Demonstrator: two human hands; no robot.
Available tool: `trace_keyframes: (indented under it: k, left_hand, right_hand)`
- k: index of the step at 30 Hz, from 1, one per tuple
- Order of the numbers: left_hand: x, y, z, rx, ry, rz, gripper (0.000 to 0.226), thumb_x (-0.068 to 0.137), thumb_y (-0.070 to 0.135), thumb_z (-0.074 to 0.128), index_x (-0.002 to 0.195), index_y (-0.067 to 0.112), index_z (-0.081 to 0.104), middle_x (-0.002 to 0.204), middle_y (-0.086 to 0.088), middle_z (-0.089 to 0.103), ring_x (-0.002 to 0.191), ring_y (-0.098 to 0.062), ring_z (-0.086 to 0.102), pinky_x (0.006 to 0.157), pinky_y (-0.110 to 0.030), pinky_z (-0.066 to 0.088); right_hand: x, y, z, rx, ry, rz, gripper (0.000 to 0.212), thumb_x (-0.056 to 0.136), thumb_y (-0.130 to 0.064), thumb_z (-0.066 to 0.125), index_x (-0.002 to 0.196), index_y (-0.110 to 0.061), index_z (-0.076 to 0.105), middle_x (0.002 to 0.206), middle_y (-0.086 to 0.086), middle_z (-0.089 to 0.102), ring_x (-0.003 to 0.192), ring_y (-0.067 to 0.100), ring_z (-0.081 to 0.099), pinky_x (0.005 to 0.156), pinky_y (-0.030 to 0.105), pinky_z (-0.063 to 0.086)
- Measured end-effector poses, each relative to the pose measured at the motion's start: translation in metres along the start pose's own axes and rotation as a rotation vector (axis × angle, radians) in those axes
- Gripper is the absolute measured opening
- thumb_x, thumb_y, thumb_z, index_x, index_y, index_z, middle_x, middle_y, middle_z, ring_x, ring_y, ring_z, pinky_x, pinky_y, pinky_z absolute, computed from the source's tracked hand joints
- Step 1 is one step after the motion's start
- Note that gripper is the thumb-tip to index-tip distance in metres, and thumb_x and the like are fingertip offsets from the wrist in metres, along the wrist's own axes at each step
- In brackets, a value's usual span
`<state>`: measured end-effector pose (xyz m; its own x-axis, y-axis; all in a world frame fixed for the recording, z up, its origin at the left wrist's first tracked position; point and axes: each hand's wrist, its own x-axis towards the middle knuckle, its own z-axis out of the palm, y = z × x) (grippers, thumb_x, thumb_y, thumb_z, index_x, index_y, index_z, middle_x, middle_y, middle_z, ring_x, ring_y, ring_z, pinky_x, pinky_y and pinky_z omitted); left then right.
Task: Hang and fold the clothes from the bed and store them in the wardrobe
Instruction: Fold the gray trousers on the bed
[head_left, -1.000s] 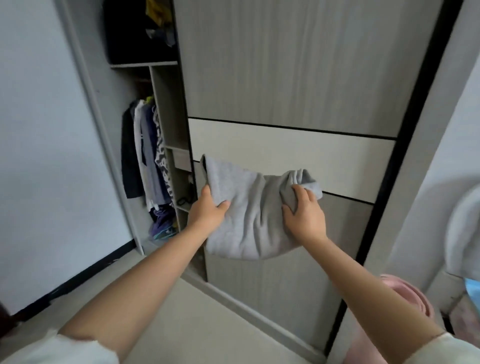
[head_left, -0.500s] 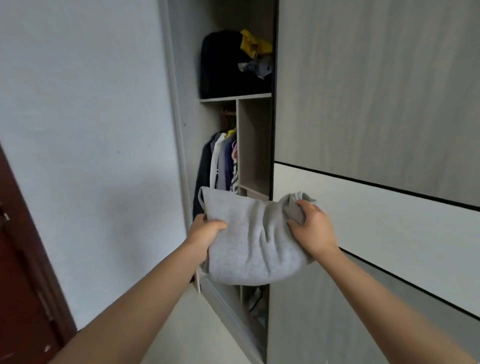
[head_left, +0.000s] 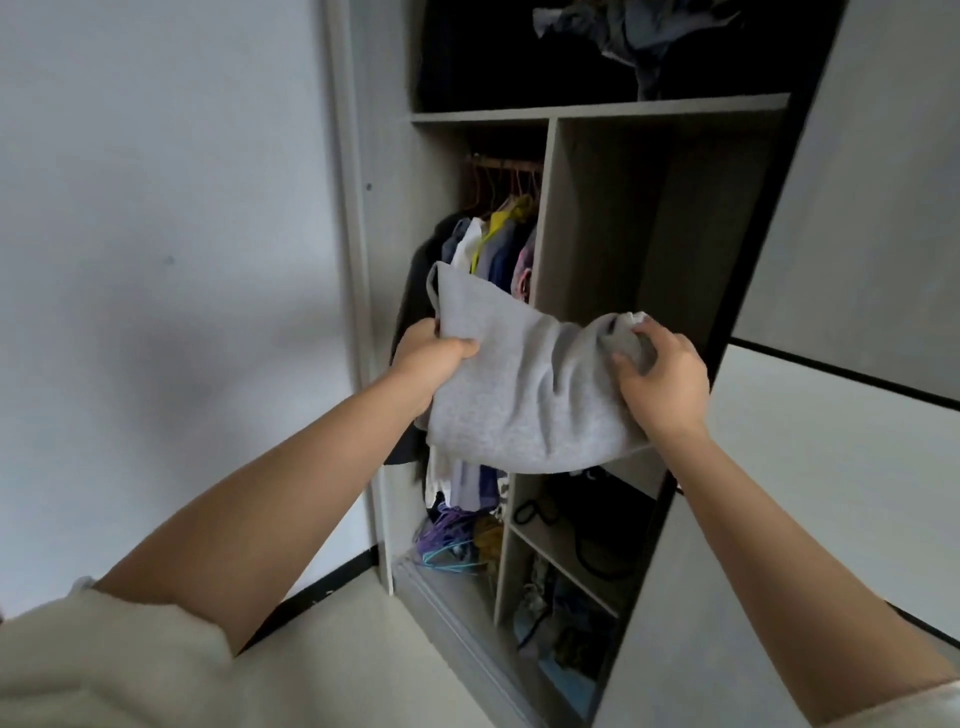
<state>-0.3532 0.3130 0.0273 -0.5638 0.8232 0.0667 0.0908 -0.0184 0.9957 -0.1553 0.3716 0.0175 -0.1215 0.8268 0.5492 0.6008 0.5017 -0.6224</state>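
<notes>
Wardrobe open. Top shelf: dark bundle left, crumpled blue-grey clothes right. Lower right shelf: black cords. Wardrobe bottom: purple garment, mixed items.

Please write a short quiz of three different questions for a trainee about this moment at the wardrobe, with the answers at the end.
1. True or false: only the left hand grips the folded grey garment.
2. Which part of the wardrobe is directly behind the garment? A) the top shelf with the dark bundle B) the tall bare compartment right of the hanging clothes C) the lowest cubby
3. Fill in: the clothes hang on thin ______ from the rail.

Key: 1 false, the right hand grips it too. 2 B. 3 hangers.
</notes>
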Motion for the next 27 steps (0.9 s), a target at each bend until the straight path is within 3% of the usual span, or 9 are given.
trace_keyframes:
  k: [4, 8, 12, 18, 22, 24, 26, 27]
  left_hand:
    - [0.073, -0.007, 0.017, 0.011, -0.121, 0.077, 0.033, 0.085, 0.01, 0.063, 0.117, 0.009, 0.055, 0.108, -0.005, 0.062, 0.094, -0.021, 0.061, 0.08, -0.034, 0.049]
    - [0.134, -0.007, 0.041, 0.065, -0.241, 0.141, 0.045, 0.084, 0.013, 0.065, 0.126, 0.012, 0.051, 0.119, -0.005, 0.06, 0.103, -0.021, 0.059, 0.091, -0.039, 0.048]
    - [0.181, -0.003, 0.074, 0.149, -0.375, 0.259, 0.052, 0.088, 0.017, 0.061, 0.136, 0.014, 0.041, 0.12, 0.002, 0.054, 0.105, -0.014, 0.053, 0.086, -0.028, 0.043]
    - [0.236, -0.003, 0.134, 0.129, -0.524, 0.362, 0.054, 0.09, 0.018, 0.058, 0.139, 0.016, 0.036, 0.126, 0.002, 0.05, 0.118, -0.014, 0.047, 0.099, -0.029, 0.039]
    - [0.27, -0.008, 0.184, 0.061, -0.661, 0.361, 0.056, 0.091, 0.021, 0.055, 0.142, 0.018, 0.031, 0.137, -0.003, 0.045, 0.126, -0.021, 0.043, 0.102, -0.035, 0.036]
    - [0.291, -0.018, 0.207, 0.034, -0.767, 0.327, 0.056, 0.092, 0.022, 0.054, 0.142, 0.019, 0.029, 0.138, -0.004, 0.044, 0.127, -0.022, 0.042, 0.104, -0.038, 0.035]
    - [0.31, -0.035, 0.221, 0.091, -0.779, 0.274, 0.055, 0.092, 0.022, 0.054, 0.142, 0.019, 0.03, 0.136, -0.007, 0.046, 0.124, -0.024, 0.044, 0.103, -0.038, 0.037]
    - [0.32, -0.047, 0.226, 0.192, -0.76, 0.257, 0.055, 0.092, 0.02, 0.052, 0.142, 0.018, 0.028, 0.135, -0.01, 0.046, 0.123, -0.027, 0.045, 0.102, -0.039, 0.038]
  right_hand:
    - [0.035, 0.014, 0.033, -0.038, 0.135, 0.064, 0.042, 0.09, -0.019, 0.056, 0.13, -0.01, 0.049, 0.13, 0.009, 0.049, 0.113, 0.024, 0.049, 0.084, 0.022, 0.034]
    - [0.061, 0.029, 0.06, -0.054, 0.217, 0.107, 0.042, 0.09, -0.018, 0.056, 0.131, -0.01, 0.048, 0.13, 0.008, 0.047, 0.112, 0.025, 0.05, 0.09, 0.032, 0.039]
    - [0.091, 0.041, 0.075, -0.137, 0.308, 0.142, 0.043, 0.09, -0.019, 0.055, 0.131, -0.008, 0.047, 0.133, 0.01, 0.044, 0.108, 0.026, 0.053, 0.088, 0.03, 0.041]
    - [0.128, 0.056, 0.082, -0.372, 0.469, 0.17, 0.04, 0.091, -0.015, 0.053, 0.13, -0.005, 0.048, 0.134, 0.019, 0.044, 0.103, 0.037, 0.054, 0.083, 0.04, 0.044]
    - [0.156, 0.078, 0.094, -0.497, 0.549, 0.294, 0.038, 0.091, -0.012, 0.052, 0.129, -0.008, 0.049, 0.134, 0.018, 0.042, 0.108, 0.038, 0.05, 0.086, 0.041, 0.043]
    - [0.17, 0.097, 0.105, -0.528, 0.642, 0.289, 0.036, 0.085, -0.004, 0.06, 0.12, -0.003, 0.056, 0.125, 0.024, 0.049, 0.099, 0.044, 0.055, 0.079, 0.045, 0.048]
    - [0.179, 0.117, 0.116, -0.539, 0.612, 0.385, 0.038, 0.087, -0.005, 0.057, 0.124, -0.004, 0.053, 0.13, 0.023, 0.046, 0.102, 0.043, 0.055, 0.08, 0.046, 0.048]
    - [0.181, 0.128, 0.124, -0.538, 0.494, 0.505, 0.042, 0.09, -0.008, 0.051, 0.132, -0.007, 0.045, 0.137, 0.02, 0.04, 0.108, 0.041, 0.052, 0.085, 0.044, 0.046]
